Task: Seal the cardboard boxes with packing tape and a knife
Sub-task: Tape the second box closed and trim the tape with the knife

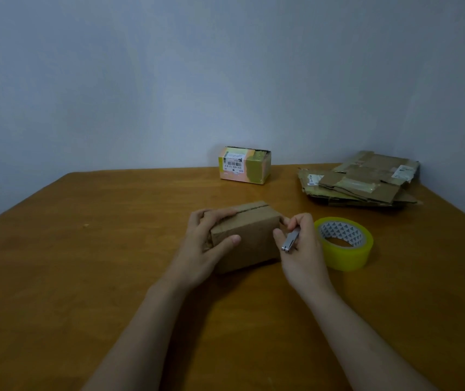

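Note:
A small brown cardboard box [249, 235] lies on the wooden table [112, 263], its top flaps closed with a seam showing. My left hand [210, 244] grips its left end, thumb on the front face. My right hand [301, 244] is at the box's right end and holds a small silver knife [290, 240]; its blade end is hidden by my fingers. A roll of yellowish packing tape [345, 243] lies flat just right of my right hand.
A second small box [244, 165] with a printed label and tape stands at the table's back edge by the wall. A pile of flattened cardboard boxes [364, 179] lies at the back right.

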